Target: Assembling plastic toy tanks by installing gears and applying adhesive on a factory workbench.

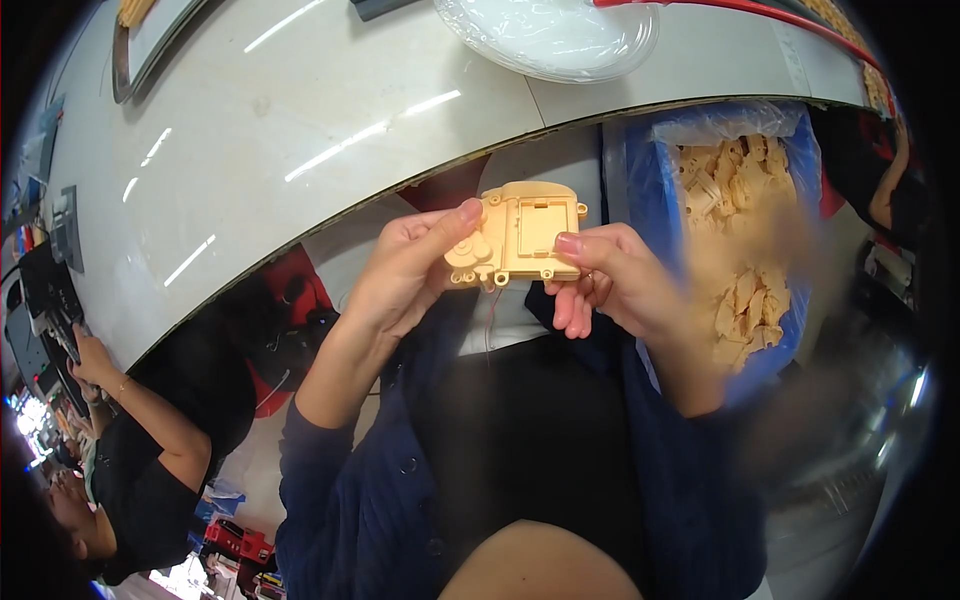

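Both hands hold a cream plastic part [520, 236] in front of the chest, below the edge of the pale surface [300, 110]; the left hand [410, 270] is closed on its left end, thumb on top; the right hand [605, 275] pinches its right edge, lower fingers loosely curled; to the right stands a blue bin [645, 190], lined with clear plastic and filled with similar cream pieces [745, 240]; a clear round bag [550, 35] lies on the surface.

Materials and finish, head view.
Housing part [520, 235]: cream moulded plastic, matt, smooth faces, held in bare left hand [405, 270] and right hand [610, 280]. Worktop [300, 130]: pale, glossy, streaked with light reflections. Bin liner [735, 125]: thin clear plastic film, crinkled. Sleeves [330, 500]: dark blue ribbed cloth.
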Demonstrator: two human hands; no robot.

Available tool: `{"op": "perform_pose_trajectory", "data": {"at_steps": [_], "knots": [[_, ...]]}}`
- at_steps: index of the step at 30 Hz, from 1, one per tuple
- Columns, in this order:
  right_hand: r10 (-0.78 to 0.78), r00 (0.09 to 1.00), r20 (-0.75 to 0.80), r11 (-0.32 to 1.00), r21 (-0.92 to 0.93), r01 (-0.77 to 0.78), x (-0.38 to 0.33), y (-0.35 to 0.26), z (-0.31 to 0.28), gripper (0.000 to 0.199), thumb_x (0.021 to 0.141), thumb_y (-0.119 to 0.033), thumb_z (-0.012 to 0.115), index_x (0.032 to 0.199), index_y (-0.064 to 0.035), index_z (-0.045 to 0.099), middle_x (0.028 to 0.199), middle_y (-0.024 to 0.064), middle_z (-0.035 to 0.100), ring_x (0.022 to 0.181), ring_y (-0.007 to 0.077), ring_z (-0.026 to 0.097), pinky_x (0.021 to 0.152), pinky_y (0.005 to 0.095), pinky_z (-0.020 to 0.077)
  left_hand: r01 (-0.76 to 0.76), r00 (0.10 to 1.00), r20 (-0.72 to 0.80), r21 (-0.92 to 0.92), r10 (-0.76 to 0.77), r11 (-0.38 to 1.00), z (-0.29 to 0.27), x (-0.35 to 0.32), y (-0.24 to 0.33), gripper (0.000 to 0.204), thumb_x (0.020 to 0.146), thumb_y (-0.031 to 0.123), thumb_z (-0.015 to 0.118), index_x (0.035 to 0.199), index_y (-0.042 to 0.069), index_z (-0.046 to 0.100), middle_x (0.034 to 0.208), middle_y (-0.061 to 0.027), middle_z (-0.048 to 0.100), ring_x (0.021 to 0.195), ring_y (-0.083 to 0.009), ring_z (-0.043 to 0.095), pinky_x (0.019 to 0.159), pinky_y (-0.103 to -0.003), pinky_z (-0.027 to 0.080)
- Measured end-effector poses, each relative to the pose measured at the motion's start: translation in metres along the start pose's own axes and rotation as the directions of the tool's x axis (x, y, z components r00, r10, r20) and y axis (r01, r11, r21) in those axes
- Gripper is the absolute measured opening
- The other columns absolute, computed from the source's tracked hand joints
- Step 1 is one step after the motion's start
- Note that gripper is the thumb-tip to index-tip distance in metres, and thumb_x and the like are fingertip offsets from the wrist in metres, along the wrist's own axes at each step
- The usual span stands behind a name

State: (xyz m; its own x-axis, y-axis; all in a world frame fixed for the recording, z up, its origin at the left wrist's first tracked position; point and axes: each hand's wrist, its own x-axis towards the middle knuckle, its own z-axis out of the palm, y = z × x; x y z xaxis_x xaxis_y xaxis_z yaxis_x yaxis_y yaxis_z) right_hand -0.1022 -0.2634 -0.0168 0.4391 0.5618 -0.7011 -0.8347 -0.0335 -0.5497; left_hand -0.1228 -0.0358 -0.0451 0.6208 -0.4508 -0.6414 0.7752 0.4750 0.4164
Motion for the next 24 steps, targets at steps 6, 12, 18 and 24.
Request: {"op": "perform_pose_trajectory", "data": {"at_steps": [6, 12, 18, 24], "knots": [[0.008, 1.000, 0.007, 0.988, -0.155, -0.006, -0.007, -0.003, -0.002, 0.032, 0.091, -0.024, 0.055, 0.097, 0.0064, 0.061, 0.068, 0.0162, 0.065, 0.058, 0.0200, 0.066, 0.052, 0.0257, 0.0541, -0.199, 0.978, -0.025, 0.149, 0.205, 0.969, 0.001, -0.004, -0.011, 0.041, 0.087, 0.019, 0.066, 0.116, -0.009, 0.056, 0.101, -0.0102, 0.064, 0.088, -0.0127, 0.062, 0.078, -0.027, 0.050], [-0.626, 0.776, 0.076, 0.634, -0.529, 0.564, -0.023, -0.006, 0.009, 0.045, 0.081, -0.018, 0.070, 0.119, 0.0010, 0.056, 0.109, 0.0142, 0.063, 0.097, 0.0245, 0.063, 0.076, 0.0303, 0.0542, -0.695, 0.711, 0.328, 0.459, 0.622, 0.552, -0.014, -0.024, -0.021, 0.055, 0.065, 0.014, 0.083, 0.110, -0.006, 0.060, 0.103, -0.0170, 0.064, 0.097, -0.0235, 0.063, 0.085, -0.034, 0.048], [-0.775, 0.563, 0.287, 0.320, -0.590, 0.741, -0.027, -0.013, 0.011, 0.038, 0.077, -0.025, 0.074, 0.103, 0.0000, 0.063, 0.099, 0.0149, 0.065, 0.086, 0.0238, 0.064, 0.072, 0.0292, 0.0516, -0.863, 0.506, 0.485, 0.276, 0.713, 0.424, -0.003, -0.017, -0.019, 0.049, 0.068, 0.015, 0.079, 0.107, -0.007, 0.060, 0.102, -0.0205, 0.064, 0.097, -0.0371, 0.063, 0.085, -0.048, 0.050], [-0.804, 0.541, 0.248, 0.324, -0.579, 0.748, -0.029, -0.020, 0.024, 0.035, 0.078, -0.021, 0.074, 0.101, 0.0017, 0.063, 0.092, 0.0131, 0.064, 0.080, 0.0214, 0.062, 0.070, 0.0278, 0.0500, -0.896, 0.444, 0.480, 0.243, 0.756, 0.372, -0.003, -0.020, -0.015, 0.052, 0.068, 0.018, 0.080, 0.107, -0.009, 0.059, 0.099, -0.0221, 0.064, 0.093, -0.0364, 0.064, 0.082, -0.047, 0.052]]}}
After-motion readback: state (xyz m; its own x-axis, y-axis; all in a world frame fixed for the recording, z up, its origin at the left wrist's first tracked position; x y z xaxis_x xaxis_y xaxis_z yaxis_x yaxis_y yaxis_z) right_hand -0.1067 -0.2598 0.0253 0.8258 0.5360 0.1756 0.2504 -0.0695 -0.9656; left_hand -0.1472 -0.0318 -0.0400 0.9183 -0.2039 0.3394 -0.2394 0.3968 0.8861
